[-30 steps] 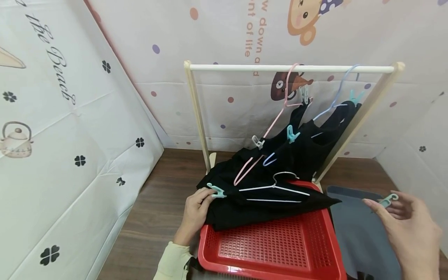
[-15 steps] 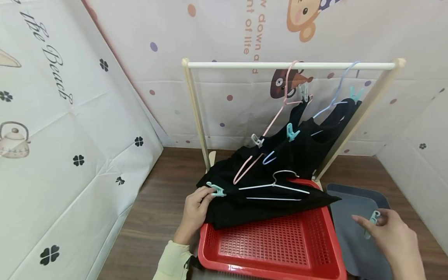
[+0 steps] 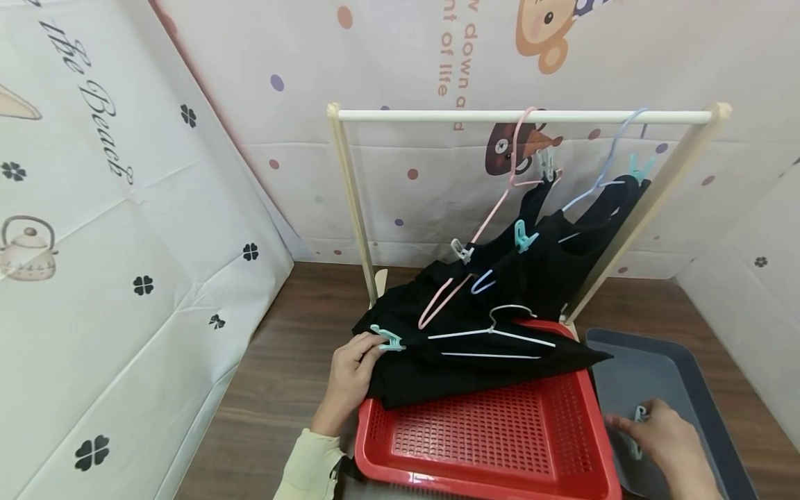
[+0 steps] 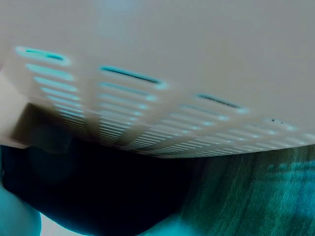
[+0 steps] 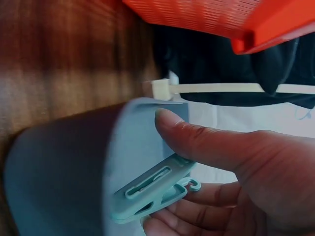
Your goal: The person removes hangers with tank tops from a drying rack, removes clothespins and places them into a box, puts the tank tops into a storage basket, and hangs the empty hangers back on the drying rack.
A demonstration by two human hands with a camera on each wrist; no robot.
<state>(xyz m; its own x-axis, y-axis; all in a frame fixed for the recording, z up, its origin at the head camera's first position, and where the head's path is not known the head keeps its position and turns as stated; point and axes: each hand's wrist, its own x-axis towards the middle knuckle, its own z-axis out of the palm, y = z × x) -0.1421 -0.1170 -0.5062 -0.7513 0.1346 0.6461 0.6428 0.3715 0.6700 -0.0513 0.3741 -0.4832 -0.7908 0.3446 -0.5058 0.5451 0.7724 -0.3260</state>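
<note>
A person's left hand (image 3: pixel 350 371) pinches a light-teal clothespin (image 3: pixel 390 339) between thumb and fingers, at the left end of a white hanger (image 3: pixel 459 335) lying on a black garment (image 3: pixel 431 389). The garment is spread over the far part of a red perforated basket (image 3: pixel 431 480). The right hand (image 3: pixel 669 437) is over a dark grey tray (image 3: pixel 631 361) just right of the basket; the right wrist view shows its fingers curled behind a pale-green clothespin (image 5: pixel 153 189), holding it, with the thumb extended alongside. Behind, a freestanding rack carries a white rail (image 3: pixel 431 116). From it hang a pink hanger (image 3: pixel 491 219) and, to its right, a blue hanger (image 3: pixel 606 170), both bearing black clothing fastened with clips: whitish clips (image 3: pixel 462 251) on the pink one, teal clips (image 3: pixel 523 237) on the blue. Pale sheets (image 3: pixel 206 229) printed with clovers, dots and cartoon figures surround a brown wood-grain surface (image 3: pixel 269 389). The left wrist view is mostly a slotted wall (image 4: pixel 206 59).
</note>
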